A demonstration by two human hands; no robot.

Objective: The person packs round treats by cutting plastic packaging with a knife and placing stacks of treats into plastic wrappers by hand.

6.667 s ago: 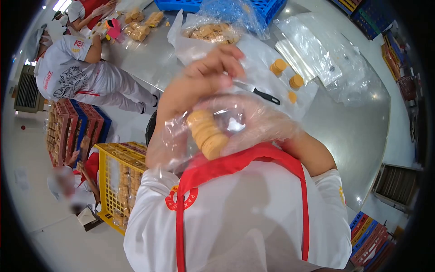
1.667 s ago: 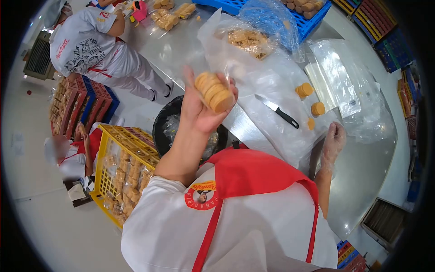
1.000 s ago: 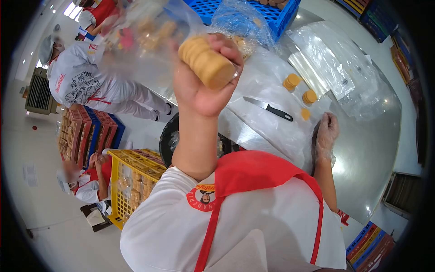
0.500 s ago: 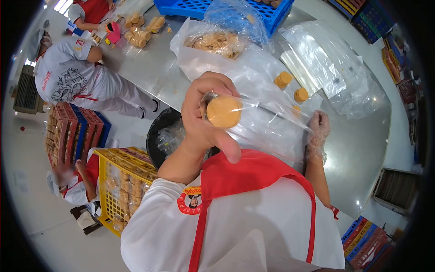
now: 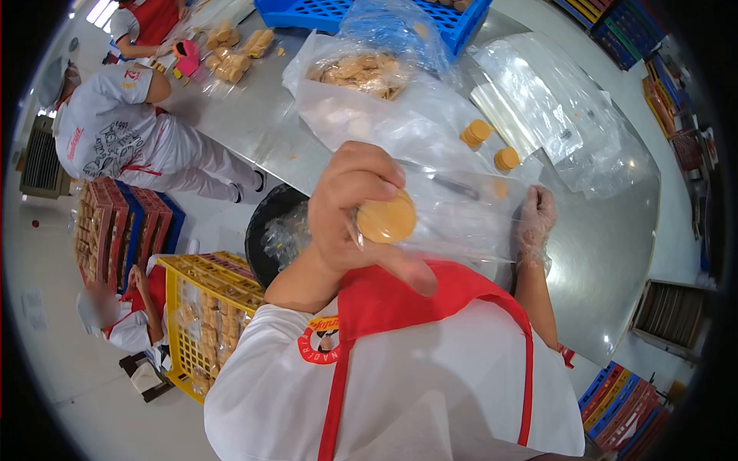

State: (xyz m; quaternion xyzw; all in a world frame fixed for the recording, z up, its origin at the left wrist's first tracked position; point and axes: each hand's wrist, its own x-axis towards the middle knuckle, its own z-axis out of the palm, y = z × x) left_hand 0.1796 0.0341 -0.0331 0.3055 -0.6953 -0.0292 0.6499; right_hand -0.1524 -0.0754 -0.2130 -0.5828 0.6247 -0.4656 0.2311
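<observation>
My left hand [image 5: 350,211], bare, wraps round a clear plastic bag with round flat golden biscuits [image 5: 387,219] in its end; only the front one shows fully. The clear bag [image 5: 469,223] stretches across to my right hand [image 5: 536,219], which wears a thin clear glove. Its fingers are closed at the bag's other end. Beyond the bag, two short stacks of round biscuits, one [image 5: 477,134] and another [image 5: 506,159], rest on the plastic sheet. Another biscuit [image 5: 500,188] shows through the film beside my right hand.
A large plastic bag of biscuits [image 5: 361,75] lies on the metal table [image 5: 607,253] before a blue crate [image 5: 307,15]. Flat clear bags [image 5: 530,92] are stacked at right. A black bin [image 5: 265,238] and yellow crate [image 5: 173,330] stand left; co-workers are nearby.
My left hand has shifted slightly down and right, its fingers curling further over the biscuits in the bag. My right hand has stayed nearly in place.
</observation>
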